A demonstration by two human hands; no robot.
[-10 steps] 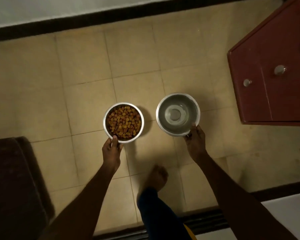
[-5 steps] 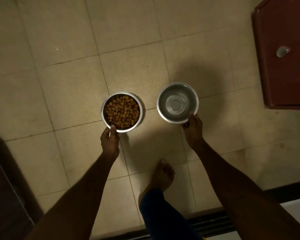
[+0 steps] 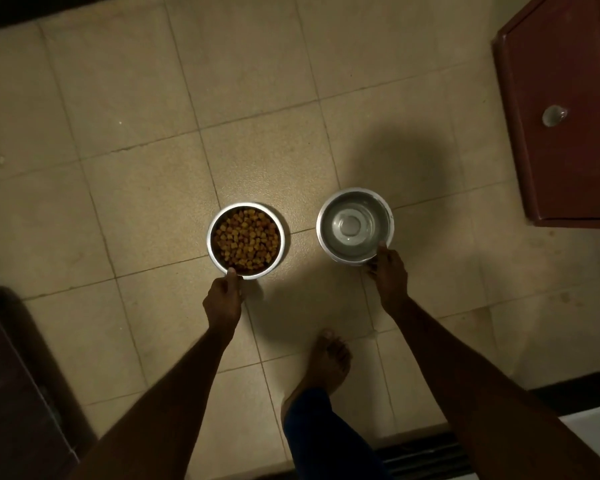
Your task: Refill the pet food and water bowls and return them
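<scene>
A steel food bowl (image 3: pixel 212 251) full of brown kibble is low over the tiled floor at centre. My left hand (image 3: pixel 223 300) pinches its near rim, thumb on top. To its right is a steel water bowl (image 3: pixel 389 216) with clear water in it. My right hand (image 3: pixel 388 271) grips that bowl's near rim, thumb over the edge. Whether either bowl touches the floor cannot be told.
Beige floor tiles (image 3: pixel 146 188) spread ahead. A dark red cabinet (image 3: pixel 568 161) with a round knob stands at the right. Dark furniture (image 3: pixel 18 382) fills the lower left. My bare foot (image 3: pixel 328 362) is planted between my arms, and a dark threshold (image 3: pixel 426 452) runs behind it.
Both bowls look lower and closer to the floor than one second ago. The view has tilted down, so the far wall has left the frame.
</scene>
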